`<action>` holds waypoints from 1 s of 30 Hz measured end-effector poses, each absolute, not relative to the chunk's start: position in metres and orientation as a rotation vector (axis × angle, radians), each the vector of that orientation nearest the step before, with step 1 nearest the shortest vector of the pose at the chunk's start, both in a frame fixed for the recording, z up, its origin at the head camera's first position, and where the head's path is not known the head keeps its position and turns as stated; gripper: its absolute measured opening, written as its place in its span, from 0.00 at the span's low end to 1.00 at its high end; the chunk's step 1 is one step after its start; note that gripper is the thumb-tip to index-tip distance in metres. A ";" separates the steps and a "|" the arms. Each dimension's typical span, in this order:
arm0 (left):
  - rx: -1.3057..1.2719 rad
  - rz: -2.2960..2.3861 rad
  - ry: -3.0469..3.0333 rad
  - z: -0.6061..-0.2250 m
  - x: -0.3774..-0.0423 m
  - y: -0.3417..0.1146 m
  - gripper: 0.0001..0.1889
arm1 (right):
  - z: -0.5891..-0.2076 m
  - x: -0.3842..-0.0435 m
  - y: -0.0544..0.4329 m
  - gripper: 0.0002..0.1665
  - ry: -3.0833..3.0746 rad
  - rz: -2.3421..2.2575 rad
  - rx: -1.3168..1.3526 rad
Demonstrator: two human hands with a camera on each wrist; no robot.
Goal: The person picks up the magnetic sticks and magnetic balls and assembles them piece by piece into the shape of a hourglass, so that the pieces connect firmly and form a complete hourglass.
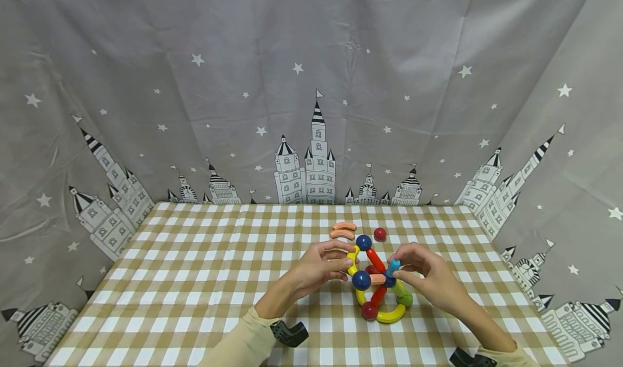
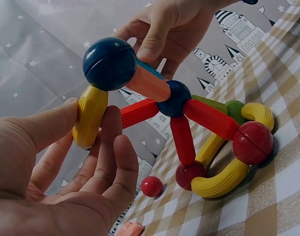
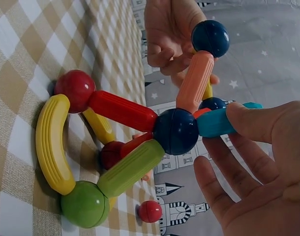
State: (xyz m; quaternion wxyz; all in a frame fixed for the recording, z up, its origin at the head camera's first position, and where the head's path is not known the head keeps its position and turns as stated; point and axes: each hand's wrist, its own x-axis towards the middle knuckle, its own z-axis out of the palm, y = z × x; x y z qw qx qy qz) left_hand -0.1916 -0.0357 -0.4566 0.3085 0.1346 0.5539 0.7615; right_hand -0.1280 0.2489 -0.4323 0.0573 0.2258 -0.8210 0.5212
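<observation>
A magnetic stick-and-ball construction stands on the cloth, with yellow curved sticks [image 3: 52,142], red balls [image 2: 253,142] and a green ball [image 3: 85,204] at its base. Red sticks [image 2: 213,118] and a light green stick [image 3: 132,167] rise to a dark blue ball [image 3: 177,131]. From there a peach stick [image 3: 196,81] reaches another dark blue ball [image 1: 362,280]. My left hand [image 1: 313,269] pinches an upper yellow curved stick [image 2: 91,118] between two dark blue balls. Between thumb and fingers, my right hand [image 1: 430,280] holds a light blue stick [image 3: 216,122] against the central ball.
Two loose peach curved sticks [image 1: 343,230] lie behind the construction, with a loose red ball [image 1: 380,234] to their right. A checked cloth [image 1: 194,280] covers the table. Behind it hangs a grey curtain [image 1: 233,102] printed with castles and stars.
</observation>
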 end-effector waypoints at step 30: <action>0.362 2.008 1.471 -0.456 -0.189 -0.036 0.17 | -0.475 -0.250 0.273 0.26 -2.848 1.234 0.522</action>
